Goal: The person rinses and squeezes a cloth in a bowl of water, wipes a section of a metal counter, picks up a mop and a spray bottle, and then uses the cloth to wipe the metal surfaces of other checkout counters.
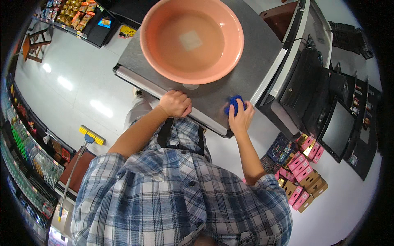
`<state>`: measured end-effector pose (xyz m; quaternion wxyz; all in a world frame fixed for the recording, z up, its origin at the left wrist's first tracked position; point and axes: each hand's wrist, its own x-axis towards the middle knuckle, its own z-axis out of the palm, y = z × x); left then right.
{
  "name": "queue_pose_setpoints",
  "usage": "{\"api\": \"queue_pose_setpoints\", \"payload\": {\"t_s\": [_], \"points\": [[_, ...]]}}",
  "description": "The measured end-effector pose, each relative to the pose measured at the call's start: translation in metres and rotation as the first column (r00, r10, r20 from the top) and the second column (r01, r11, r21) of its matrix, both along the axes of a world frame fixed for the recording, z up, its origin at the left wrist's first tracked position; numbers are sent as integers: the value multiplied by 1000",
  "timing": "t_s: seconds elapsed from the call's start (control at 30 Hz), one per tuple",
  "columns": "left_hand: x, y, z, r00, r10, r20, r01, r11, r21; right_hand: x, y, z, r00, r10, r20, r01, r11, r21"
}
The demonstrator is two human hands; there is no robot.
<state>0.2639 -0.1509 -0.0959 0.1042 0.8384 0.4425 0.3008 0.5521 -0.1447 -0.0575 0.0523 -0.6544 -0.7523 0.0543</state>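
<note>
My right hand [241,118] grips a bunched blue cloth [234,105] and presses it on the grey counter top [212,106] near its right front corner. At the counter's metal-trimmed front edge rests my left hand [176,104], curled into a loose fist. Whether anything is inside that fist is hidden, but nothing shows between the fingers. Beyond both hands stands a round salmon-pink plastic basin [192,78] holding water. A pale square patch shows in the middle of its bottom. A small translucent round item [191,86] peeks out from under the basin's near rim.
To the right are a black checkout unit and a monitor [337,127]. Pink and brown cartons [301,172] and a blue basket [280,147] sit on the floor below. Leftward lean a yellow sponge mop [92,134], bottle shelves [34,163] and a wooden stool [35,44]. Snack packets [81,18] fill a rack.
</note>
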Motion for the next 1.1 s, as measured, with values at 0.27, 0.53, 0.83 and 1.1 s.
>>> {"api": "queue_pose_setpoints", "payload": {"t_s": [0.27, 0.53, 0.83, 1.1], "points": [[-40, 1, 5, 888, -319, 330, 310, 947, 82, -97, -49, -5, 986, -129, -105, 128, 992, -18], [-219, -43, -18, 986, 7, 169, 18, 989, -146, -275, 17, -32, 997, 54, -57, -46, 991, 122], [-302, -52, -21, 969, 243, -44, -239, 878, -414, -392, 121, -40, 994, 53, -98, -13, 929, 371], [-307, -77, -38, 944, 327, -41, -290, 768, -570, -361, 45, -44, 987, -40, -158, 77, 970, 231]]}}
